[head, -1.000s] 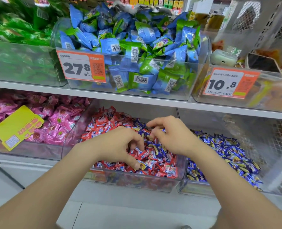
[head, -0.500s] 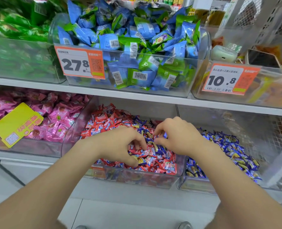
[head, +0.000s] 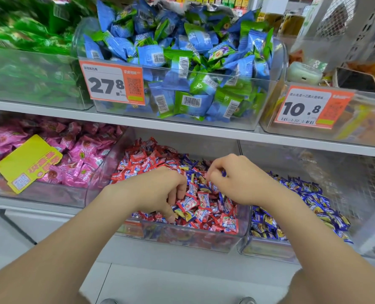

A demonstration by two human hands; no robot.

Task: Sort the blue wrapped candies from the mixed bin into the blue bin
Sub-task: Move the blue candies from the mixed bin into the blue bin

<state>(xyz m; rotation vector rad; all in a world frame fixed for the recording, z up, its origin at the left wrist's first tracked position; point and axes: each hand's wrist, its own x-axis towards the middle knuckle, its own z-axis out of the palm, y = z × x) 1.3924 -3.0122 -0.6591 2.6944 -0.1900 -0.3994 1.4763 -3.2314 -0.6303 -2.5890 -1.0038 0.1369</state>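
In the mixed bin (head: 182,240), the right hand (head: 237,183) pinches a blue candy (head: 224,173) beside the left hand (head: 156,191).

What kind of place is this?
Most likely a shop's sweets aisle: clear bins of wrapped candies sit on shelves, with price tags reading 27.8 and 10.8.

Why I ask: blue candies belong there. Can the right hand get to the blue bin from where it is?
Probably yes. The right hand, pinching a blue candy, is over the mixed bin beside the blue bin, whose top looks open, with only a low wall between.
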